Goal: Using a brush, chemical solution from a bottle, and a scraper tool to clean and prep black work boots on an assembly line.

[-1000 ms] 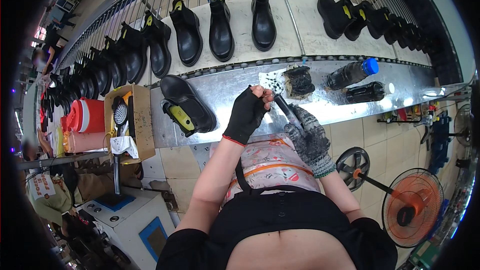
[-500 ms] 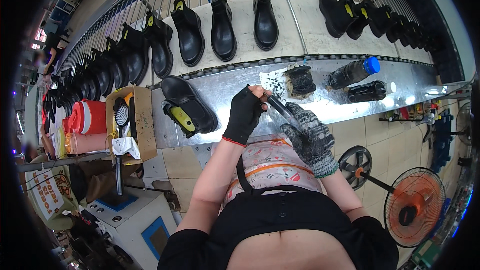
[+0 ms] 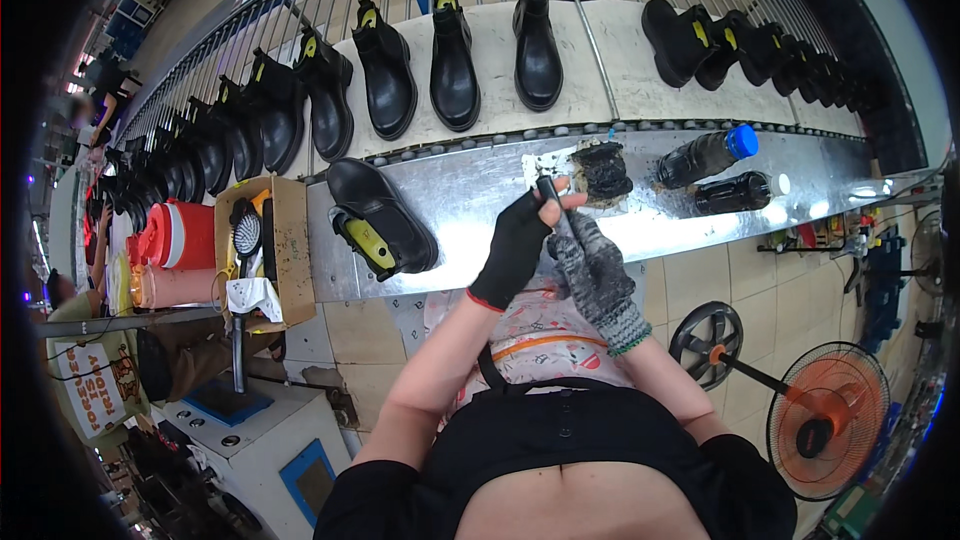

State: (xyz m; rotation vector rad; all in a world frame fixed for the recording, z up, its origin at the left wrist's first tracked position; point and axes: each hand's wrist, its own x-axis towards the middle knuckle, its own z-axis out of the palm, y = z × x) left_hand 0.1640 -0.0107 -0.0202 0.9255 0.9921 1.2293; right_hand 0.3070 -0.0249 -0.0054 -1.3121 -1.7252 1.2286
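In front of me, over the near edge of the metal bench, a dark pen-like stick [image 3: 549, 192] runs between my two hands. My left hand [image 3: 513, 246], in a black fingerless glove with red trim, is closed around its upper part with bare fingertips. Below and to the right, my right hand [image 3: 597, 278], in a grey knit glove, grips the lower part, which its fingers mostly hide. Just beyond my fingers lies a black-stained sponge-like pad [image 3: 603, 172] on smeared white paper [image 3: 535, 168]. To the left, a black ankle boot [image 3: 385, 210] with a yellow-green insole rests on its side.
Black boots [image 3: 539, 50] line the pale conveyor [image 3: 600, 40] behind the metal bench [image 3: 460, 175]. Two bottles of dark liquid, one blue-capped [image 3: 695, 155] and one white-capped [image 3: 735, 193], lie at right. A cardboard box [image 3: 290, 240] of tools is at left; a fan [image 3: 828, 420] stands lower right.
Both hands have come closer together. My left hand has shifted right, and my right hand slightly left. The stick now points more upright, its dark end near the stained paper.
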